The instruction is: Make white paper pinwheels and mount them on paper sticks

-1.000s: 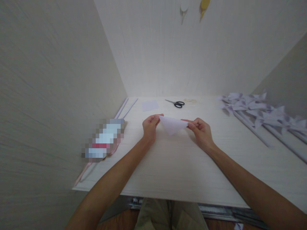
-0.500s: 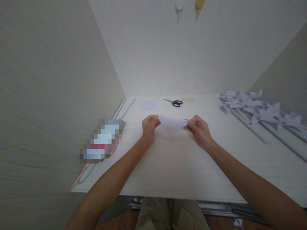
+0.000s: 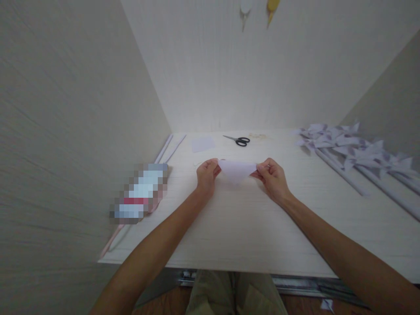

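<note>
I hold a pale lilac sheet of paper [image 3: 236, 169], folded into a triangle, just above the white table [image 3: 249, 227] in the head view. My left hand [image 3: 206, 175] pinches its left corner and my right hand [image 3: 273, 176] pinches its right corner. The triangle's point hangs down toward me. Both hands are closed on the paper, fingers curled.
Black-handled scissors [image 3: 237, 140] and a small lilac paper square [image 3: 203, 143] lie farther back. Several paper pinwheels on white sticks [image 3: 354, 153] fill the right side. White sticks [image 3: 170, 148] and a blurred packet [image 3: 141, 192] lie along the left wall.
My hands have come slightly closer together and lower, flattening the folded paper's top edge. The view has shifted a little to the right.
</note>
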`<action>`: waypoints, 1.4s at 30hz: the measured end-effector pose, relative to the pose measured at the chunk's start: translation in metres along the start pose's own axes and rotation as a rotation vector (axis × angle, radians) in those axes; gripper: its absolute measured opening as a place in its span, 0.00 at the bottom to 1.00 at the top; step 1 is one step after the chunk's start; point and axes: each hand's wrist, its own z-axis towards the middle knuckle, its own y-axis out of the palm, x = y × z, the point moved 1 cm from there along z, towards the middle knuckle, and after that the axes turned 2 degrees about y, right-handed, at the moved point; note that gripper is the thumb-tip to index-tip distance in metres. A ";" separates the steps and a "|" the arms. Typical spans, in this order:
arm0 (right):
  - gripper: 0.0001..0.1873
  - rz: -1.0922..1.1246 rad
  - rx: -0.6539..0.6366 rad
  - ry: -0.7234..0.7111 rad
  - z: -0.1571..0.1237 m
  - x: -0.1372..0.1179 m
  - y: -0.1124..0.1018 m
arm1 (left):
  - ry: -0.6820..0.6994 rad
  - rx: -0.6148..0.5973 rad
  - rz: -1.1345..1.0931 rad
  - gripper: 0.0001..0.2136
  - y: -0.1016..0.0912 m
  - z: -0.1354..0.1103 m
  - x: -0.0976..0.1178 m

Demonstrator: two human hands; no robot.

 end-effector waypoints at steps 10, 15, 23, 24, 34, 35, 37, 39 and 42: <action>0.10 -0.063 0.017 -0.054 0.001 0.000 -0.001 | -0.140 -0.098 -0.019 0.07 0.002 -0.003 0.001; 0.10 -0.075 0.057 -0.067 -0.001 -0.004 0.001 | -0.130 -0.115 0.042 0.08 0.005 -0.006 0.001; 0.08 -0.010 0.089 -0.069 0.000 -0.004 0.001 | -0.081 -0.112 0.101 0.10 0.005 -0.006 -0.004; 0.08 0.036 0.100 -0.044 0.000 -0.005 0.002 | -0.043 -0.117 0.116 0.10 0.005 -0.006 -0.005; 0.09 0.285 0.109 0.208 -0.006 -0.002 0.018 | 0.293 -0.005 0.391 0.14 0.004 -0.012 -0.013; 0.09 0.294 0.113 0.215 -0.006 -0.002 0.018 | 0.311 0.001 0.418 0.14 0.003 -0.012 -0.013; 0.08 0.300 0.129 0.217 -0.007 0.000 0.019 | 0.346 0.003 0.471 0.14 0.003 -0.013 -0.012; 0.07 0.283 0.143 0.211 -0.007 0.001 0.019 | 0.380 -0.007 0.516 0.14 0.004 -0.016 -0.011; 0.07 0.238 0.144 0.207 -0.006 0.002 0.018 | 0.414 -0.031 0.562 0.13 0.007 -0.020 -0.007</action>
